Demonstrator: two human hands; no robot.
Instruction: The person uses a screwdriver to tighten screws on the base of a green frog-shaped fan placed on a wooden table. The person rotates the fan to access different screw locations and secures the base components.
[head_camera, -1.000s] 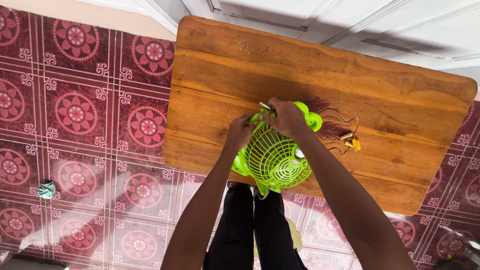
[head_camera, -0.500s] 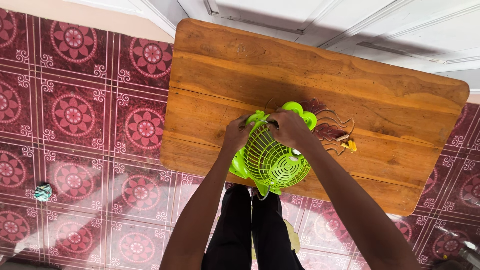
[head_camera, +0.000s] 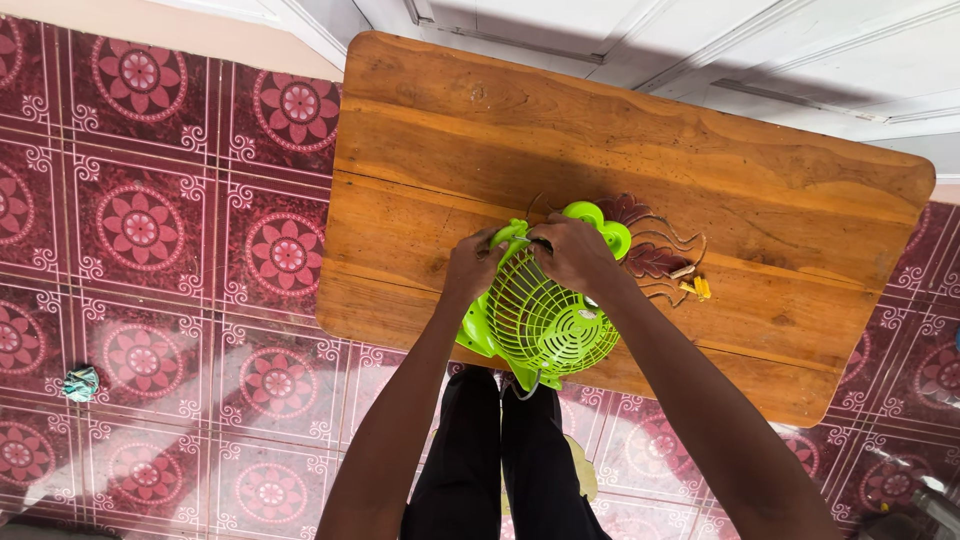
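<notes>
floor: dark red tiles (head_camera: 150, 220) with pink flower rounds, fills left side and runs under the table
scrap: small crumpled greenish bit (head_camera: 80, 384) on the tiles, far left, well apart from everything else
table: brown wooden top (head_camera: 640, 130), rounded corners, far edge against a white panelled wall (head_camera: 700, 40)
left hand: (head_camera: 473, 268) curled shut on the left rim of the fan, knuckles up, fingers wrapped over the green edge
fan: small bright green plastic fan (head_camera: 545, 320) with a round grille, lying on the near edge of the table about the middle, grille face tilted up toward the person, lower part hanging over the near edge; green base piece (head_camera: 600, 222) sticks out on the far side
right hand: (head_camera: 572, 255) closed over the top of the grille, fingers bent down at the far rim beside the left hand; a thin dark bit shows at the fingertips, can't tell what it is
legs: black trousers (head_camera: 495, 450) below the table edge, between the two forearms
leaf shape: dark red leaf-like piece with thin wire curls (head_camera: 655, 260), on the table just right of the fan
yellow bits: small yellow pieces (head_camera: 697, 289), right of the leaf shape, near it, apart from the fan
</notes>
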